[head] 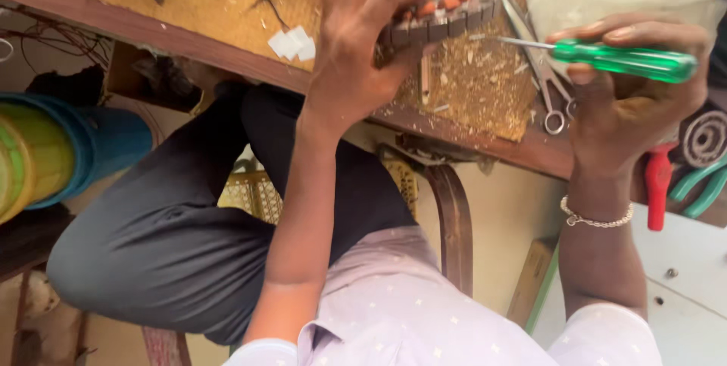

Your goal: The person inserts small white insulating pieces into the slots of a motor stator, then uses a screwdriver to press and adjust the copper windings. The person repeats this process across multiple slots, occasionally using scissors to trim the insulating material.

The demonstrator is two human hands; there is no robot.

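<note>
A: Copper-wound motor stator (447, 6) over the workbench (227, 14); left hand (363, 32) clamped round it.

B: Right hand (628, 101) closed on a green-handled screwdriver (606, 59), tip just beside the stator's edge. Scissors (541, 70) lie beneath.

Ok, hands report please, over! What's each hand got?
Left hand gripping a ridged grey part with orange windings. Right hand holding a green-handled screwdriver, tip at the part's edge. Scissors lying on the bench just below.
</note>
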